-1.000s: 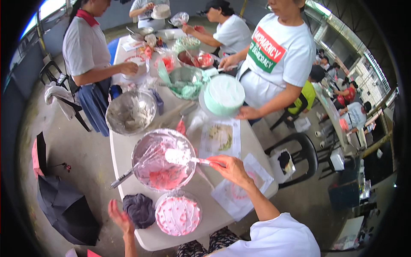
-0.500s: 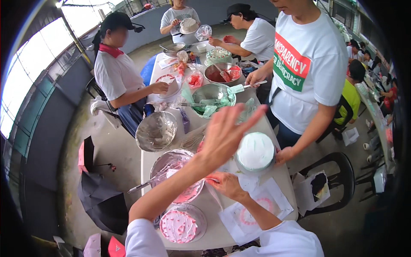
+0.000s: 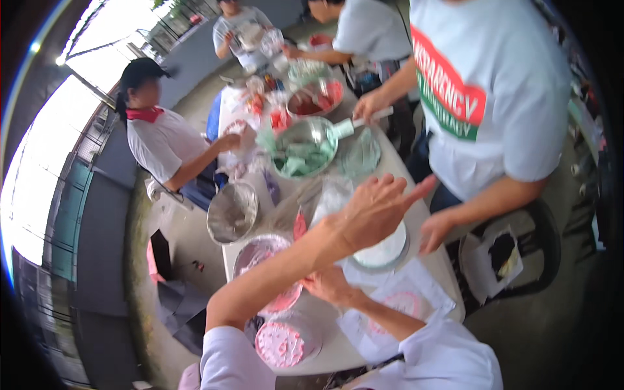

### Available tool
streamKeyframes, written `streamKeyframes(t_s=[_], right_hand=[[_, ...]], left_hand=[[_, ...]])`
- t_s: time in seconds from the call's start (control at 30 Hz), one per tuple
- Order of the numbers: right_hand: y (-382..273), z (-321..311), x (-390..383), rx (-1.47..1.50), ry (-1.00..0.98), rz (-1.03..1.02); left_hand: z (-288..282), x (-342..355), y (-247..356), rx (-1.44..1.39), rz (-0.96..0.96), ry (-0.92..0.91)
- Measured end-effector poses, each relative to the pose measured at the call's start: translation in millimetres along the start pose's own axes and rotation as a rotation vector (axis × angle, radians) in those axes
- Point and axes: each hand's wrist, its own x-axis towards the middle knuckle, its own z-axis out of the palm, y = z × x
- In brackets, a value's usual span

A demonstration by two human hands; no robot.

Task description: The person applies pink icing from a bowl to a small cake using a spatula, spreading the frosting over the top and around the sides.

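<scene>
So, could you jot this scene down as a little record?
Left hand: raised, holding nothing visible, partly covering the white cake
Right hand: beside the pink-cream bowl; grip unclear
Pink cake: at the table's near end
Co-worker's hand: beside the white cake
Farther up: metal bowl with green cream

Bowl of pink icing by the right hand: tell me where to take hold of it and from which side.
Probably the far-left rim of the bowl of pink icing, coming from the left, thumb inside: its mouth faces up and that curved edge shows uncovered, while the left forearm hides part of it and the right hand is at its right side.
</scene>
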Motion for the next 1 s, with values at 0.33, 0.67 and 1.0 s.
streamKeyframes(t_s=[0.33, 0.67, 1.0], right_hand=[[22.4, 22.0, -3.5, 0.201, 0.058, 0.010], [14.5, 33.0, -8.4, 0.217, 0.080, -0.041], [-13.8, 68.7, -33.0, 0.052, 0.121, 0.045]], left_hand=[[7.3, -1.5, -69.8, 0.097, -0.396, -0.591], [1.0, -21.9, -35.5, -0.302, -0.293, -0.488], [-32.0, -191.4, -30.5, -0.371, -0.413, -0.311]])
